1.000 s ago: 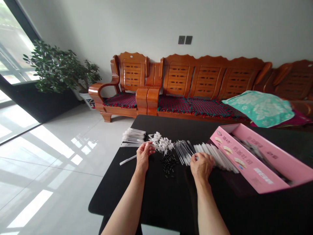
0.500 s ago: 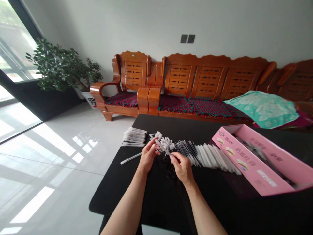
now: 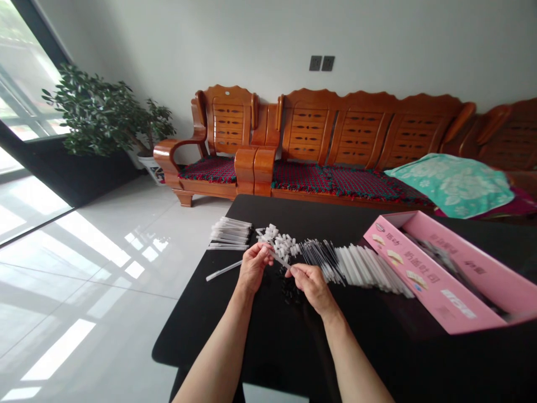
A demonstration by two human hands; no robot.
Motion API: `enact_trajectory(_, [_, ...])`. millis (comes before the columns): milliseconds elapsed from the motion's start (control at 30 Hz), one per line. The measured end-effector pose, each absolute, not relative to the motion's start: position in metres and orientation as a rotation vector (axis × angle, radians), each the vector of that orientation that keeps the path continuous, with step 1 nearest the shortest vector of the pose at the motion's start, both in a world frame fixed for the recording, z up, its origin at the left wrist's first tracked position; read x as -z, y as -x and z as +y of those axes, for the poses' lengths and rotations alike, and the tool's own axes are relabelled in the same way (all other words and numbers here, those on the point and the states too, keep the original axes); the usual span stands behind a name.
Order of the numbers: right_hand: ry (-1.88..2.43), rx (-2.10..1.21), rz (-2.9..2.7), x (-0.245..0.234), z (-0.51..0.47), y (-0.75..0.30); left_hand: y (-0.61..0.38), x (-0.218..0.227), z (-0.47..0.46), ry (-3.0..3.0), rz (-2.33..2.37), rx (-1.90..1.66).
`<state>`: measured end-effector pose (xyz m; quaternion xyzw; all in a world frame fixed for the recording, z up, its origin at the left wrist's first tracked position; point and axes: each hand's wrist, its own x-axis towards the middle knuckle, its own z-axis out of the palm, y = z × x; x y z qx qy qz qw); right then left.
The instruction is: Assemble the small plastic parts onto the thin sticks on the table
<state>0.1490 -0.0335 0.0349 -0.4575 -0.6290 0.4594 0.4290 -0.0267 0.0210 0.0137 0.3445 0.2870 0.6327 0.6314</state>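
My left hand (image 3: 253, 265) is closed in a pinch on the upper left end of a whitish translucent pen barrel (image 3: 279, 258). At its lower right end my right hand (image 3: 311, 284) pinches the same barrel between thumb and forefinger. Just beyond lies a heap of white pen caps (image 3: 286, 244). Small black pieces (image 3: 289, 290) are scattered below the hands, partly covered by them. Dark pen refills (image 3: 322, 258) lie in a row to the right of the caps, then a row of white pen barrels (image 3: 369, 270). A single capped pen (image 3: 222, 271) rests left of my left hand.
A stack of white pens (image 3: 230, 233) lies at the black table's (image 3: 201, 336) left edge. An open pink box (image 3: 432, 280) with dark contents stands on the right. Behind the table are a wooden sofa (image 3: 310, 129) and a potted plant (image 3: 104, 112).
My left fingers, spread around the barrel's end before, have closed into a pinch on it. The right hand keeps its hold, almost in the same spot.
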Motion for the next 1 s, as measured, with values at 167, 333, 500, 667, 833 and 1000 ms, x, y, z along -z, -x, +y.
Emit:
enact_trajectory(167, [1.201,-0.806,-1.747,-0.033,-0.033,-0.142,0.026,-0.012,0.024,-0.74,0.737,-1.513])
enact_trajectory(333, [1.214,-0.728,-1.757,-0.03,-0.034,-0.139,0.029,-0.011,0.025,-0.755,0.712,-1.513])
enact_trajectory(500, [1.15,-1.167,-1.558,-0.029,-0.033,-0.145,0.027,-0.011,0.023,-0.774,0.68,-1.472])
enact_trajectory(667, [1.214,-0.732,-1.774,-0.027,-0.033,-0.138,0.024,-0.01,0.024,-0.729,0.78,-1.535])
enact_trajectory(833, [1.241,-0.47,-1.837,-0.026,-0.032,-0.134,0.024,-0.011,0.025,-0.713,0.793,-1.541])
enact_trajectory(1000, [1.211,-0.973,-1.601,-0.025,-0.029,-0.142,0.024,-0.012,0.024,-0.766,0.74,-1.517])
